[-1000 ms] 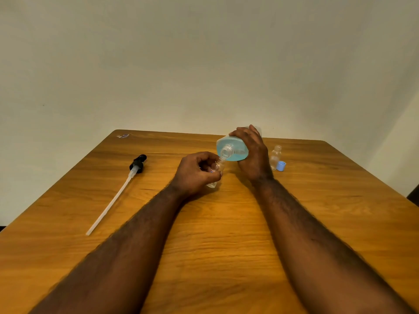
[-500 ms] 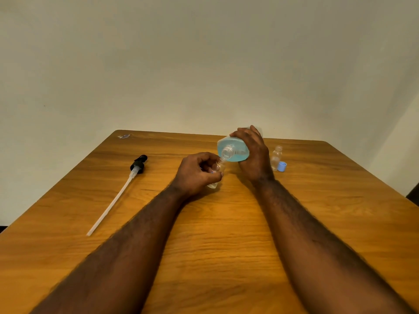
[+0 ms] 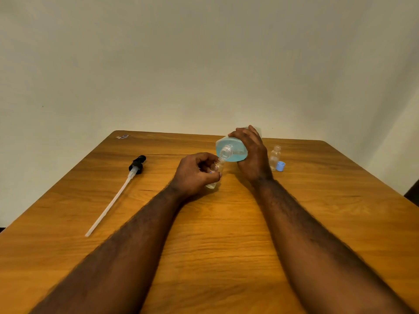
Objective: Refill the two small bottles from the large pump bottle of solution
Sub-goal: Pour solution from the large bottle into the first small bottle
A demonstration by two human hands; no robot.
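Observation:
My right hand [image 3: 251, 155] grips the large clear bottle of blue solution [image 3: 230, 150], tipped toward me with its open neck pointing down and left. Its mouth meets the mouth of a small clear bottle [image 3: 216, 172] that my left hand [image 3: 195, 174] holds tilted above the table, fingers curled round it. A second small clear bottle [image 3: 274, 157] stands upright and uncapped just right of my right hand, with a blue cap [image 3: 280, 166] beside it.
The black pump head with its long white dip tube [image 3: 118, 193] lies on the wooden table [image 3: 215, 234] at the left. A small scrap [image 3: 122, 137] sits at the far left corner. A pale wall rises behind the table.
Almost nothing differs; both hands keep the same hold, and the large bottle stays tipped against the small bottle's mouth.

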